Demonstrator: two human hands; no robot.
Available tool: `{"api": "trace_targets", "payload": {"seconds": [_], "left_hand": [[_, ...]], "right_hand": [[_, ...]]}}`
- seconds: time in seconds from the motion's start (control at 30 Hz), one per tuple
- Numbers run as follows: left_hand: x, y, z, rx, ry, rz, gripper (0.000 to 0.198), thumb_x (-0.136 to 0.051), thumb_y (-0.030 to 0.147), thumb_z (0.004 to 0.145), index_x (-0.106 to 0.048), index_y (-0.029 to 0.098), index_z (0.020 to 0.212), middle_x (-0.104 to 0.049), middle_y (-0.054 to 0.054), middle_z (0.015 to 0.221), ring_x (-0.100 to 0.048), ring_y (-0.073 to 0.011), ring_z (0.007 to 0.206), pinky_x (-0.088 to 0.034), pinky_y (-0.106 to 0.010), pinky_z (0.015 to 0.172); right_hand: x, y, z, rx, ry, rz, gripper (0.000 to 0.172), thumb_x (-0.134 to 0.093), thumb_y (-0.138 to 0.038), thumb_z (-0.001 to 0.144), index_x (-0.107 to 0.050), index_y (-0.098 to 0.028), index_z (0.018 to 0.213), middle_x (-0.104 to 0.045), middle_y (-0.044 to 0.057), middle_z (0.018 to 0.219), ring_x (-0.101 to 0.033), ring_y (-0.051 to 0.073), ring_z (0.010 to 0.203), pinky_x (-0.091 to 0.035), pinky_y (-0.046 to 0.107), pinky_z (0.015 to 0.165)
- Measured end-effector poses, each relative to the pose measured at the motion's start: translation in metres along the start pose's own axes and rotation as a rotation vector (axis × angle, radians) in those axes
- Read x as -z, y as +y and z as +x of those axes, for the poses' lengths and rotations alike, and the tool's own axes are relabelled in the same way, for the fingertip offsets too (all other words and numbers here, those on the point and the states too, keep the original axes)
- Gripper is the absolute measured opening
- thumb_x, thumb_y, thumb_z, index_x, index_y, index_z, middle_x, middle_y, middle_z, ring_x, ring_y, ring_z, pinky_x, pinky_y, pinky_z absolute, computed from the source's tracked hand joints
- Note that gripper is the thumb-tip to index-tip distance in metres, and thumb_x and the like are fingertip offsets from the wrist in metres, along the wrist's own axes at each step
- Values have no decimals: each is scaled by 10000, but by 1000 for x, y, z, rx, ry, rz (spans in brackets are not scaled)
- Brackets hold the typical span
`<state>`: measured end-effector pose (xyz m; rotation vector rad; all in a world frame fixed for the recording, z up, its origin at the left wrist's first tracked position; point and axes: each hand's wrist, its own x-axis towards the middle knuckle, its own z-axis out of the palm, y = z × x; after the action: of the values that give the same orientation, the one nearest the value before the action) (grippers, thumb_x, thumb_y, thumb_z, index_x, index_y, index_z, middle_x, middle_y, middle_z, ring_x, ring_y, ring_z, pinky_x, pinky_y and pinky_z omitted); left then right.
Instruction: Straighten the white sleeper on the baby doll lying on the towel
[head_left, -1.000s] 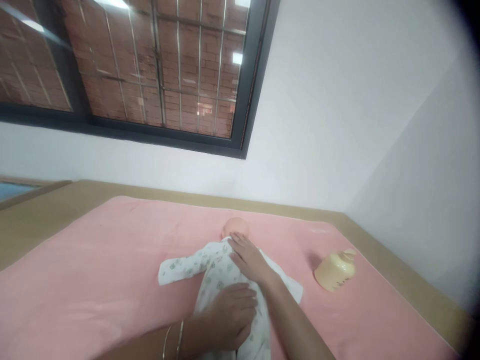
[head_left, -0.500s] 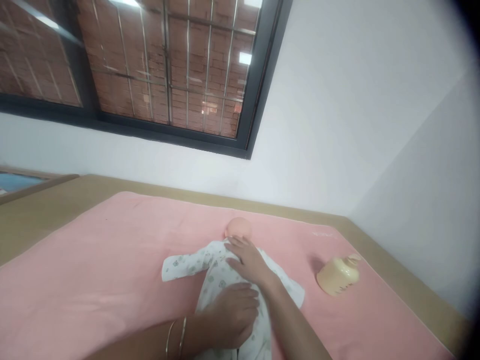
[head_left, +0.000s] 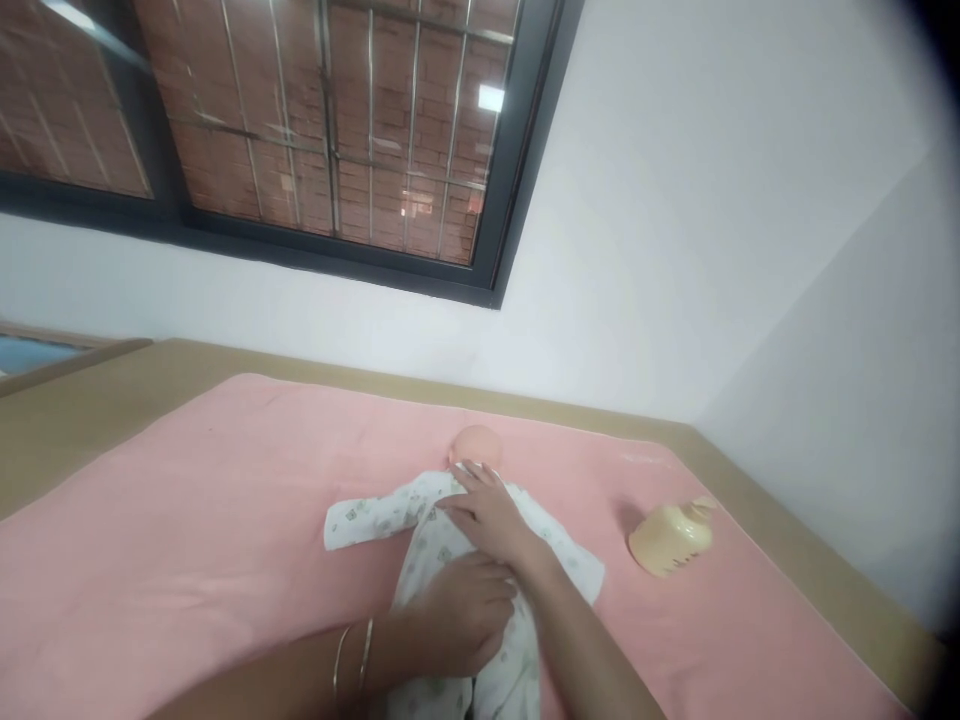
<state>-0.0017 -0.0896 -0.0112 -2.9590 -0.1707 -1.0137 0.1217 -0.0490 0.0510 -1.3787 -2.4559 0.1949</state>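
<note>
A baby doll [head_left: 475, 444] lies on its back with its round head toward the wall. It wears a white long-sleeved baby suit [head_left: 431, 550] with a small print, its sleeves spread to both sides. My right hand [head_left: 491, 515] lies on the upper chest by the collar, fingers stretched and apart. Lower down, my left hand [head_left: 469, 612] is closed on the front of the suit, its fingers curled; two thin bangles circle that wrist. The hands partly cover the doll's neck and the middle of the suit.
Under the doll a pink mat [head_left: 225, 520] covers most of a tan padded surface [head_left: 97, 425]. A cream pump bottle [head_left: 670, 538] stands on the mat at the right. Behind are a white wall [head_left: 622, 220] and a barred window [head_left: 337, 130] with a dark frame.
The view has tilted slightly, so the scene sits a little higher. My right hand's fingers have shifted a little at the collar; my left hand stays on the suit.
</note>
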Motion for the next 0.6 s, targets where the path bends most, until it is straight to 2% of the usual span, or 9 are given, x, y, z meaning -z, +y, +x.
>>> {"api": "trace_targets", "payload": {"seconds": [0.1, 0.23, 0.3, 0.37, 0.43, 0.47, 0.53, 0.6], "left_hand": [[3, 0, 4, 66, -32, -75, 107, -450, 124, 755, -548, 156, 785, -613, -61, 797, -545, -191, 831, -455, -366, 811], [2, 1, 1, 92, -17, -77, 219, -420, 148, 779, -563, 147, 945, -633, -87, 896, -565, -212, 876, -459, -378, 824], [2, 3, -3, 103, 4, -39, 239, -404, 157, 786, -565, 149, 962, -633, -87, 862, -573, -220, 822, -465, -379, 774], [4, 5, -4, 126, 4, 3, 235, -407, 155, 779, -569, 157, 950, -626, -77, 815, -564, -219, 744, -463, -366, 699], [7, 6, -2, 146, -13, 0, 241, -426, 148, 760, -566, 161, 956, -624, -72, 832, -553, -217, 727, -455, -354, 662], [8, 5, 0, 143, -27, -21, 241, -437, 145, 751, -561, 160, 957, -624, -70, 856, -552, -216, 749, -457, -352, 674], [10, 4, 4, 118, -48, -71, 210, -449, 133, 743, -551, 157, 924, -619, -61, 870, -549, -208, 813, -462, -362, 759], [10, 2, 6, 85, -56, -83, 153, -447, 124, 755, -542, 158, 871, -613, -52, 836, -545, -198, 858, -442, -389, 869]], "right_hand": [[-5, 8, 4, -81, 64, -20, 345, -388, -351, 954, -597, -297, 1223, -378, 18, 1454, -263, 235, 1365, -159, 473, 1116], [1, -12, -13, -240, 60, -70, 485, -416, -351, 927, -429, -181, 1380, -353, 108, 1461, -251, 297, 1362, -213, 513, 1088], [8, -25, -23, -164, 12, -47, 491, -430, -362, 920, -426, -203, 1385, -338, 88, 1472, -204, 309, 1379, -191, 523, 1097], [13, -32, -26, 9, -50, 15, 450, -435, -398, 925, -458, -276, 1358, -379, 32, 1453, -208, 270, 1384, -115, 516, 1123], [15, -29, -20, 129, -88, 62, 373, -424, -398, 938, -521, -330, 1292, -444, -15, 1408, -261, 216, 1367, -47, 495, 1137], [14, -23, -14, 139, -83, 64, 339, -421, -383, 942, -558, -335, 1249, -462, -24, 1393, -280, 203, 1358, -33, 486, 1138], [9, -8, -2, 64, -24, 35, 317, -427, -354, 940, -595, -306, 1205, -457, -9, 1398, -281, 205, 1356, -57, 474, 1135], [4, 6, 4, -74, 35, -1, 365, -421, -352, 938, -547, -260, 1268, -412, 34, 1431, -263, 223, 1363, -127, 475, 1120]]}}
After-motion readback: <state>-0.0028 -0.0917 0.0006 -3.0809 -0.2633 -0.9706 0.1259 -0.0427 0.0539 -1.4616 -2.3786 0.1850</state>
